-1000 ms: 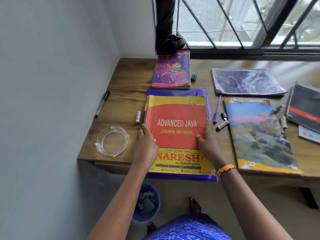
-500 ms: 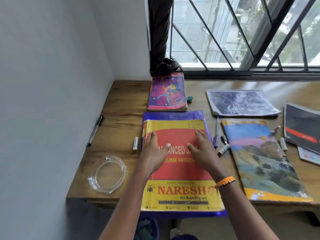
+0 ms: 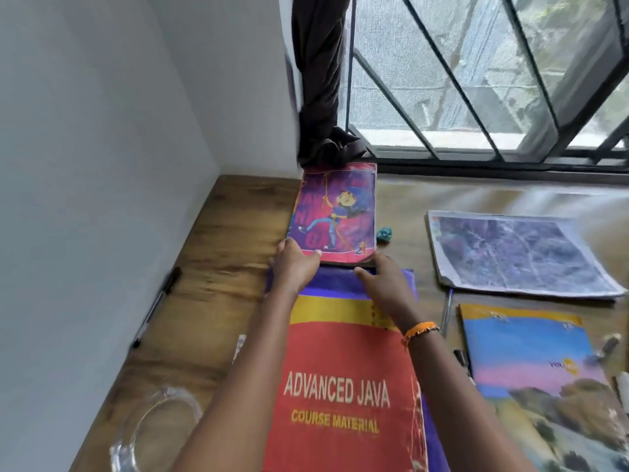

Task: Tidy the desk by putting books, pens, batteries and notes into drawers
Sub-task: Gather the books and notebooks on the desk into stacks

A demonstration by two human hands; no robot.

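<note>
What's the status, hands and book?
Left hand pinching cartoon book's near-left corner. Right hand open at its near-right corner. Book flat on desk. Nothing in the way.

Bare forearms, no sleeves; orange thread band (image 3: 420,330) on rt wrist.

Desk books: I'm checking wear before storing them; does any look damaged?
Yes. The red and yellow Advanced Java book has a scuffed, whitened right cover edge, and the purple cartoon-cover book has worn, pale borders.
</note>
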